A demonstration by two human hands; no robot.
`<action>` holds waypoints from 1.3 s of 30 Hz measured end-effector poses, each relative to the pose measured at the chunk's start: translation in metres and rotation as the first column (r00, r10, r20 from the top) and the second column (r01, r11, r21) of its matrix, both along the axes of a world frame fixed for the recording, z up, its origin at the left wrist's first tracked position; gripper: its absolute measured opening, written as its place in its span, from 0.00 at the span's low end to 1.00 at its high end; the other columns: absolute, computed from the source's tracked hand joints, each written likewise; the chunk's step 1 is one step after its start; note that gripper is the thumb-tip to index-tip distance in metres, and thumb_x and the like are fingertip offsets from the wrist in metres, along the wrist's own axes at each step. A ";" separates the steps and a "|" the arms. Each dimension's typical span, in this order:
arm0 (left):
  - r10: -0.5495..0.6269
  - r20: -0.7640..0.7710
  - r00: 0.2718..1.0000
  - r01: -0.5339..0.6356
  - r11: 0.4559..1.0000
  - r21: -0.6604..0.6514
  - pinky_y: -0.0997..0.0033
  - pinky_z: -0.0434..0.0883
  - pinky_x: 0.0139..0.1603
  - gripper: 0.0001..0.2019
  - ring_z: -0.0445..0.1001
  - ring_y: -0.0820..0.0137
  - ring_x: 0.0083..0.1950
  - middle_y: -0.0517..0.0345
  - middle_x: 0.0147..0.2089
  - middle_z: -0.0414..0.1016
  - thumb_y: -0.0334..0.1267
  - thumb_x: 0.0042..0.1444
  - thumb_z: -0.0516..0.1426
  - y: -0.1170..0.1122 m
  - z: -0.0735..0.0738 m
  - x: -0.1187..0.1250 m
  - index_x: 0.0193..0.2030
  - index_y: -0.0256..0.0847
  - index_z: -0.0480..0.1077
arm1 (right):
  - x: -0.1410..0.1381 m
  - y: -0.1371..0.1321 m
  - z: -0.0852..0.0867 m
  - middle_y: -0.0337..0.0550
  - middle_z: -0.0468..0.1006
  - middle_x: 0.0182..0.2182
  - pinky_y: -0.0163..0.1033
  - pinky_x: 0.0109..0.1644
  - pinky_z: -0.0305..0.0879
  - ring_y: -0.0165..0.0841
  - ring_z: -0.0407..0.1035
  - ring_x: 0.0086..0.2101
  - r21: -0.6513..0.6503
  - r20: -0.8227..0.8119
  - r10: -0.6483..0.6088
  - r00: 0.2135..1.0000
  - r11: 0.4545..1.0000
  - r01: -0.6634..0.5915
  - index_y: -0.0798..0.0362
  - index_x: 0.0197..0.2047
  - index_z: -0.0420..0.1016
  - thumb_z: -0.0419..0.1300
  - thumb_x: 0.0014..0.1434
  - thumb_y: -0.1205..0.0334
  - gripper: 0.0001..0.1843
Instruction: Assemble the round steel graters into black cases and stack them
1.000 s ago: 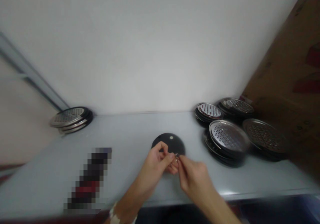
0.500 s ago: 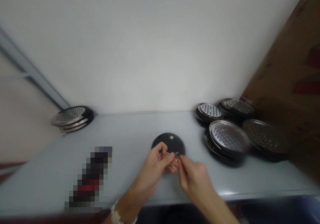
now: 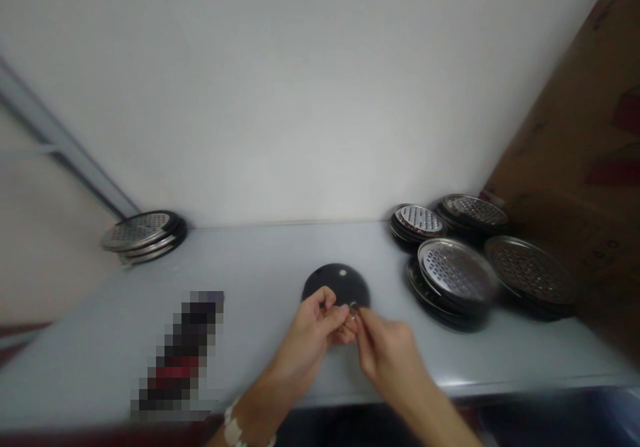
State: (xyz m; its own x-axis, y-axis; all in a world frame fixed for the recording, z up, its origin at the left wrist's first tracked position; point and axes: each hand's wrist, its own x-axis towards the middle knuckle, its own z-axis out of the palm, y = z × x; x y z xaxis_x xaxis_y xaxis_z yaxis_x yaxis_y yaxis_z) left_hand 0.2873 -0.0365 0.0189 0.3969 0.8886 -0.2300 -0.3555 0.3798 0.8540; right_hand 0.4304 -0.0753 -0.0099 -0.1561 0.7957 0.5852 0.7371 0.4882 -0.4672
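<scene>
My left hand [image 3: 313, 330] and my right hand [image 3: 387, 350] meet at the fingertips just above the near edge of a black round disc [image 3: 336, 282] that lies flat on the pale table [image 3: 260, 267]. Both hands pinch a small shiny metal ring [image 3: 354, 308] between thumb and fingers. The disc has a small light hole near its far side. My left wrist wears a pale band [image 3: 233, 427].
Several stacks of perforated metal discs on black discs [image 3: 457, 270] stand at the back right, beside a brown cardboard box [image 3: 575, 167]. Another such stack [image 3: 143, 234] sits at the back left by the white wall. A pixelated dark object [image 3: 180, 357] lies at the front left.
</scene>
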 end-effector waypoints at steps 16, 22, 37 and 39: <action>0.171 -0.205 0.964 -0.094 0.935 0.342 0.75 0.72 0.30 0.15 0.77 0.69 0.33 0.56 0.36 0.79 0.47 0.57 0.66 0.008 0.024 -0.016 0.39 0.42 0.66 | -0.010 -0.003 0.003 0.41 0.81 0.28 0.35 0.30 0.59 0.33 0.76 0.26 -0.269 -0.104 0.138 0.985 0.950 -0.161 0.51 0.38 0.73 0.50 0.72 0.65 0.13; 0.120 -0.535 0.836 0.181 0.860 0.476 0.73 0.74 0.39 0.03 0.78 0.67 0.34 0.57 0.33 0.80 0.36 0.57 0.63 0.007 0.024 -0.027 0.35 0.40 0.77 | -0.008 -0.002 0.006 0.39 0.79 0.27 0.34 0.30 0.61 0.32 0.74 0.27 -0.388 -0.261 0.098 0.960 0.900 -0.197 0.51 0.34 0.75 0.53 0.73 0.61 0.15; 0.325 -0.701 0.635 0.479 0.546 0.687 0.68 0.72 0.47 0.06 0.79 0.62 0.43 0.55 0.39 0.83 0.31 0.63 0.60 0.025 -0.017 -0.073 0.39 0.44 0.80 | -0.019 0.016 -0.029 0.43 0.80 0.39 0.39 0.45 0.70 0.35 0.75 0.40 -0.167 -0.318 0.183 0.930 0.955 -0.245 0.50 0.45 0.76 0.55 0.67 0.72 0.11; 0.348 -0.687 0.638 0.518 0.466 0.718 0.67 0.71 0.47 0.07 0.78 0.63 0.43 0.55 0.38 0.83 0.30 0.64 0.59 0.029 -0.024 -0.078 0.39 0.43 0.79 | -0.020 0.016 -0.033 0.44 0.80 0.40 0.42 0.48 0.69 0.37 0.74 0.41 -0.092 -0.235 0.203 0.951 0.969 -0.229 0.50 0.46 0.76 0.54 0.66 0.75 0.13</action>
